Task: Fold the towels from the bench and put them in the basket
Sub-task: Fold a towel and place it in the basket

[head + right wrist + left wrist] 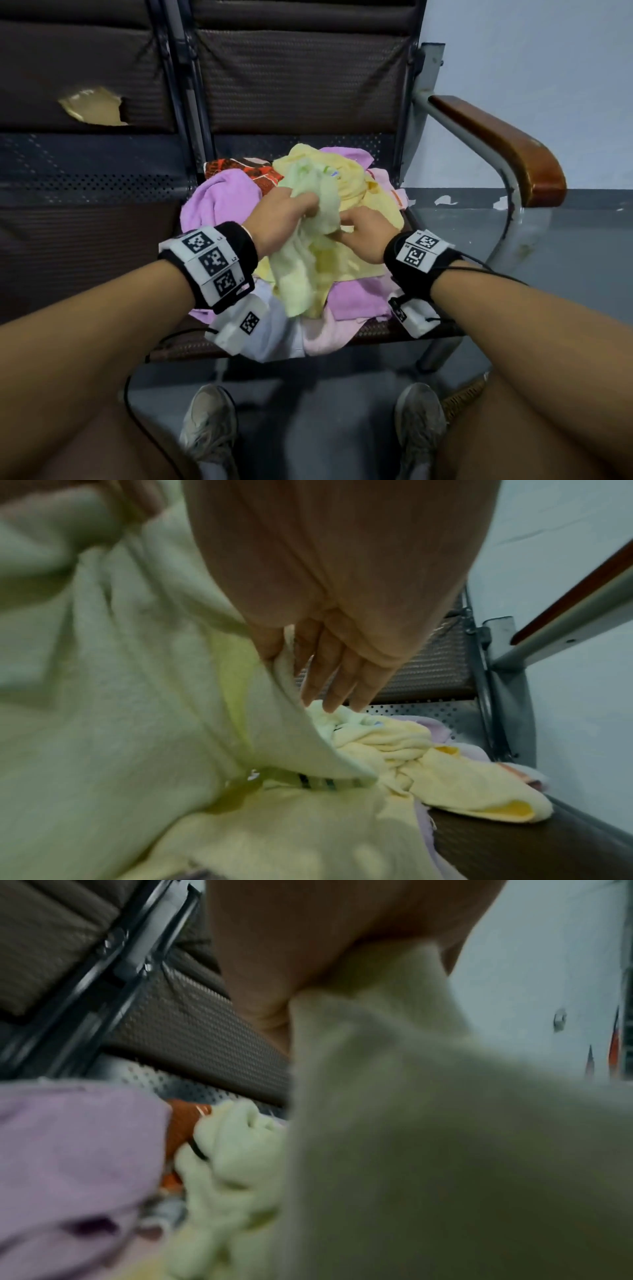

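Observation:
A heap of towels lies on the bench seat. On top is a crumpled pale green towel, which both hands hold. My left hand grips a bunch of it from the left; the left wrist view shows the hand closed over the green towel, blurred. My right hand pinches its edge between thumb and forefinger, the other fingers straight. Under it lie a yellow towel, purple towels, an orange patterned one and a pink one.
A wooden armrest on a grey metal frame bounds the seat on the right, with the wall behind. The left seat's backrest is torn. My knees and shoes are below the bench's front edge. A woven straw-coloured edge shows by my right knee.

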The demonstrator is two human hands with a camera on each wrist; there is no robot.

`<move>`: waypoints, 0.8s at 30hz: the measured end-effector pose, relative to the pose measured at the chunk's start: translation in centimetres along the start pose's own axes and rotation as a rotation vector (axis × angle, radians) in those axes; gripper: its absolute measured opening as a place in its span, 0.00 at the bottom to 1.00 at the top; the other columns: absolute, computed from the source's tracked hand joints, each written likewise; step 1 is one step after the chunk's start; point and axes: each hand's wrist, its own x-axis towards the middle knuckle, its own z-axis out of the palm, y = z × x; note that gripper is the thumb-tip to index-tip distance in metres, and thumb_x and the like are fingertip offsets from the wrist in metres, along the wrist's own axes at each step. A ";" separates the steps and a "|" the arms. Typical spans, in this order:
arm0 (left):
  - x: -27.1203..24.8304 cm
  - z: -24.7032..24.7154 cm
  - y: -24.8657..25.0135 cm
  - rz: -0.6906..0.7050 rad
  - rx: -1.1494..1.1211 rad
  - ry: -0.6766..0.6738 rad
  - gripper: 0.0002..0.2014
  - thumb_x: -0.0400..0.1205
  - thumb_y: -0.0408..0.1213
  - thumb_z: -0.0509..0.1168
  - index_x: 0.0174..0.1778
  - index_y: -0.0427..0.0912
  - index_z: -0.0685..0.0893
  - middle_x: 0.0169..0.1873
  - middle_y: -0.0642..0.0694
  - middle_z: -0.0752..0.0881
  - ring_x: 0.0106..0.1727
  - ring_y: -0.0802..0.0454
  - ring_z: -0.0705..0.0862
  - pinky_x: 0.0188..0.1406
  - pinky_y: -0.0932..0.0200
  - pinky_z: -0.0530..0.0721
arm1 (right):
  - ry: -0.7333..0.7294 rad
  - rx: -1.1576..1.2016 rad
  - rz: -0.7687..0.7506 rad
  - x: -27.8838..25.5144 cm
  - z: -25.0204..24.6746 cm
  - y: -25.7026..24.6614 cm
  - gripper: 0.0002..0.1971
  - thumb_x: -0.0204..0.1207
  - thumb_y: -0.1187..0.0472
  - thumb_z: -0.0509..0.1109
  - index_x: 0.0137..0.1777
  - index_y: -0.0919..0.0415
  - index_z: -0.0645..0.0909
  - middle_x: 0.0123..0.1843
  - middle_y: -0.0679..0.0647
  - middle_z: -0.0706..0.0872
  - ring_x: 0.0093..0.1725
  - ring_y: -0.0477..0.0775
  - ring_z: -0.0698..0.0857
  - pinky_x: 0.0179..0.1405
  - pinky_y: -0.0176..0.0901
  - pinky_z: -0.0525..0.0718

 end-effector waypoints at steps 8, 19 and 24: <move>0.7 -4.0 -2.7 0.053 0.823 0.121 0.10 0.77 0.44 0.70 0.51 0.44 0.83 0.41 0.46 0.86 0.48 0.41 0.85 0.43 0.53 0.78 | 0.264 0.234 -0.055 0.7 -1.9 0.2 0.14 0.89 0.57 0.53 0.46 0.52 0.79 0.43 0.43 0.83 0.43 0.37 0.80 0.44 0.40 0.76; 1.0 -0.8 -0.3 0.148 0.273 0.097 0.18 0.73 0.36 0.57 0.53 0.35 0.86 0.50 0.38 0.90 0.56 0.38 0.86 0.57 0.40 0.84 | 0.192 0.246 -0.097 0.5 -1.8 -0.9 0.19 0.68 0.38 0.77 0.51 0.45 0.77 0.44 0.43 0.87 0.41 0.44 0.84 0.42 0.38 0.82; 1.8 -2.2 -0.3 0.117 0.281 0.263 0.11 0.77 0.42 0.62 0.42 0.42 0.88 0.39 0.43 0.90 0.46 0.41 0.88 0.48 0.42 0.88 | -0.001 -0.041 0.130 0.1 -1.6 2.7 0.15 0.80 0.45 0.70 0.38 0.54 0.83 0.33 0.50 0.85 0.36 0.55 0.85 0.38 0.46 0.82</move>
